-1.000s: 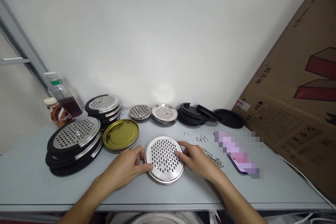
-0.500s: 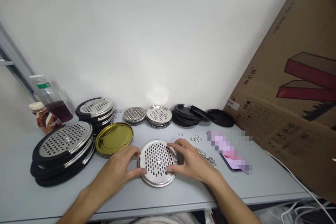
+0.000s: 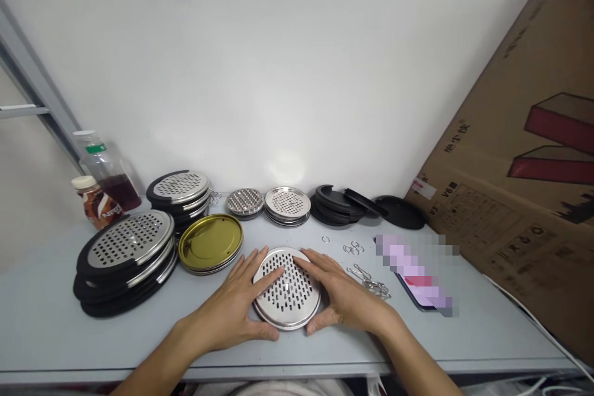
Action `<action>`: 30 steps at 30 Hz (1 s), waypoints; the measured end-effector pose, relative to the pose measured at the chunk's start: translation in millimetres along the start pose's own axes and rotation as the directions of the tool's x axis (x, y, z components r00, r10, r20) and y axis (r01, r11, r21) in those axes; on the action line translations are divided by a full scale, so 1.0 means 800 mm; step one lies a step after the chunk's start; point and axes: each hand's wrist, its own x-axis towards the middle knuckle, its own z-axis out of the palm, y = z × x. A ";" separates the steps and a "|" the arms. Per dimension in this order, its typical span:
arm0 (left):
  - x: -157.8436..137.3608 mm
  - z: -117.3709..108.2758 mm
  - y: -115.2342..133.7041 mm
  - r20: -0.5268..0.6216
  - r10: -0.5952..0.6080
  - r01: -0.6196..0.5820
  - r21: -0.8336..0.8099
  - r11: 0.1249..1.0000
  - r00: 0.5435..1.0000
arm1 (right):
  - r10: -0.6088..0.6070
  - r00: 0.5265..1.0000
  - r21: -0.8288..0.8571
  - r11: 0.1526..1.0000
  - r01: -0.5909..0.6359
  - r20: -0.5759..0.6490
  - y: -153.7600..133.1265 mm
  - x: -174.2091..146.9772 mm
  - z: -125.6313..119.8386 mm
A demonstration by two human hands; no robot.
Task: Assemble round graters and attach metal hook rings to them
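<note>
A round silver tin with a slotted lid (image 3: 288,303) lies flat on the table in front of me. My left hand (image 3: 239,300) holds it from the left, index finger across the slots and thumb by the near rim. From the other side, my right hand (image 3: 341,294) grips it with fingers over the upper right edge and thumb at the lower right rim. Beyond my left hand sits a stack of gold dishes (image 3: 211,242). Metal snap hooks (image 3: 371,284) lie just beyond my right hand, with several small rings (image 3: 354,248) farther back.
Black-sleeved slotted tins (image 3: 127,244) are stacked at the left near two bottles (image 3: 109,179). Slotted discs (image 3: 288,203) and black covers (image 3: 336,201) line the wall. To the right are a phone (image 3: 417,288), a white cable (image 3: 520,306) and a large cardboard box (image 3: 501,167).
My left hand has shifted onto the tin, its index finger now over the slots. My right thumb has moved from the lid down to the near rim. The camera view has turned slightly left.
</note>
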 end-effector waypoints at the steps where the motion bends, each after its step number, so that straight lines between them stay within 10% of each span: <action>1: 0.000 -0.001 0.000 0.000 0.005 -0.005 -0.003 1.000 1.000 | -0.002 1.000 0.005 1.000 0.002 -0.006 0.000 0.000 0.000; 30: 0.002 0.003 -0.003 0.014 0.000 0.000 -0.004 1.000 1.000 | -0.025 1.000 0.017 1.000 0.025 0.000 -0.005 0.000 -0.001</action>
